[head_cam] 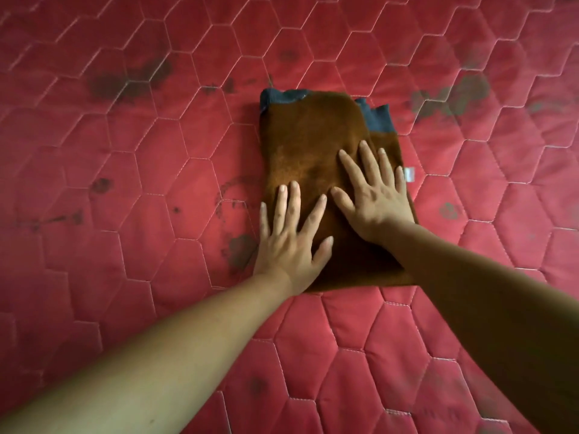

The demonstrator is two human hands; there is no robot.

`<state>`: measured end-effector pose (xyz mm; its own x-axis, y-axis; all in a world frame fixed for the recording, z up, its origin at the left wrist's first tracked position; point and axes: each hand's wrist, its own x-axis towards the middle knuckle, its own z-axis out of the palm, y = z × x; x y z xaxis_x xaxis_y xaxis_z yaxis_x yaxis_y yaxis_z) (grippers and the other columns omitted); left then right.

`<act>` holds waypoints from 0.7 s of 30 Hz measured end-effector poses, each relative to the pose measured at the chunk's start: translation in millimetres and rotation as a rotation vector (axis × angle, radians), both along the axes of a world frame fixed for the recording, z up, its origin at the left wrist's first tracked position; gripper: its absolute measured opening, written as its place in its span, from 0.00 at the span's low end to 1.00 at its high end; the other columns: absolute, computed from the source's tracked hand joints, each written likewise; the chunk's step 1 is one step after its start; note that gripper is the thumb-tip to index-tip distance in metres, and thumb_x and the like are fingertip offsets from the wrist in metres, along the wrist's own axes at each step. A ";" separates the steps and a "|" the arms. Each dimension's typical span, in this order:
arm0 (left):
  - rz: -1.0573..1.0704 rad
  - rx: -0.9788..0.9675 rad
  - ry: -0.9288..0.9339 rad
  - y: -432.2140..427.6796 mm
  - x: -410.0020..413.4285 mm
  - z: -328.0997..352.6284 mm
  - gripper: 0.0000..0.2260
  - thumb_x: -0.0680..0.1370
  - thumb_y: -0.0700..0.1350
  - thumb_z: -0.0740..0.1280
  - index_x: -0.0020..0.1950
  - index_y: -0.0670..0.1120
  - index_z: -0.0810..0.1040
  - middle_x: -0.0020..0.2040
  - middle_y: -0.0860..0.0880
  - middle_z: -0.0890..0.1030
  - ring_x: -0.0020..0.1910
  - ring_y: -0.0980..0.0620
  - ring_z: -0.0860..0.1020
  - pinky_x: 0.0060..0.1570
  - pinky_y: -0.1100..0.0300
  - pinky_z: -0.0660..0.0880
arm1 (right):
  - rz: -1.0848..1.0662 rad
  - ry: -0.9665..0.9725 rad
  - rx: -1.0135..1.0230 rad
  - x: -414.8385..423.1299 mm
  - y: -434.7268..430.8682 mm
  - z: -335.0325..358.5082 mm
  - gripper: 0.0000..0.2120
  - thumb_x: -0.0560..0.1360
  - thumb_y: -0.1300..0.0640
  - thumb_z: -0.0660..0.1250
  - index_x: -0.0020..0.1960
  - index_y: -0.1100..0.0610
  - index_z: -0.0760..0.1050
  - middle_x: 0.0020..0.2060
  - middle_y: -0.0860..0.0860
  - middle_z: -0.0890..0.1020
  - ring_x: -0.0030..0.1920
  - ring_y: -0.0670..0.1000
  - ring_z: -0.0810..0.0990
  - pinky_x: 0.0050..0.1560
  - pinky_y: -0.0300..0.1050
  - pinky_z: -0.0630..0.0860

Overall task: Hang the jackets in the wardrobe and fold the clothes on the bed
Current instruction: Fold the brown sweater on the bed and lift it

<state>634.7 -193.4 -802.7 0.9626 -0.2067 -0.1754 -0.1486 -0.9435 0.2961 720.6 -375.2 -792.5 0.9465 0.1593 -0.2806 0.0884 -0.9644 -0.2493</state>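
Nearest the camera, two bare forearms reach forward over the bed (125, 151). The left hand (291, 242) lies flat on the near left corner of the brown garment (310, 142), with its little finger right at the cloth's edge. The right hand (372, 202) presses down just beyond it and to its right. All the fingers (351, 166) are straight and spread, palms down, gripping nothing. The garment lies folded into a narrow rectangle in the middle of the bed, under both palms.

Past the fingertips, dark blue trim (377, 119) sticks out unevenly at the far end. To the right of the right little finger, a small white tag (409, 174) pokes out of the side.

The cloth looks thick and soft, so I judge the layers may spring apart or slide out of line when the palms lift. A sideways smoothing stroke could drag the top layer askew.

The right forearm hides the near right corner. I cannot tell what kind of garment this is or how many layers it has. No wardrobe or jackets are in view. Dark blotches (125, 79) mark the bed farther off.
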 end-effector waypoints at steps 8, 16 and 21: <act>-0.023 0.029 -0.040 5.6 -2.2 -2.8 0.30 0.82 0.63 0.48 0.83 0.57 0.49 0.83 0.42 0.41 0.81 0.44 0.37 0.77 0.35 0.46 | -0.054 -0.024 -0.008 40.8 34.4 4.4 0.34 0.80 0.30 0.47 0.82 0.38 0.43 0.83 0.46 0.42 0.82 0.56 0.37 0.77 0.73 0.43; -0.035 0.029 -0.007 8.2 -2.0 1.1 0.30 0.82 0.64 0.49 0.83 0.57 0.46 0.82 0.43 0.38 0.81 0.45 0.35 0.77 0.35 0.45 | -0.082 0.048 0.022 25.6 26.9 9.6 0.34 0.80 0.29 0.46 0.82 0.37 0.42 0.83 0.46 0.41 0.82 0.54 0.38 0.77 0.73 0.43; -0.096 0.008 -0.017 18.9 -6.0 -0.7 0.31 0.81 0.66 0.50 0.83 0.59 0.48 0.83 0.43 0.39 0.81 0.44 0.37 0.76 0.34 0.52 | -0.226 0.005 -0.004 -64.8 -8.5 12.0 0.34 0.80 0.28 0.43 0.82 0.39 0.44 0.83 0.48 0.48 0.83 0.50 0.45 0.78 0.70 0.46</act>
<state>628.7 -174.6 -803.5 0.9413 -0.2964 -0.1613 -0.2431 -0.9272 0.2851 655.8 -383.7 -780.5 0.9564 -0.0583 -0.2861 -0.1318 -0.9605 -0.2449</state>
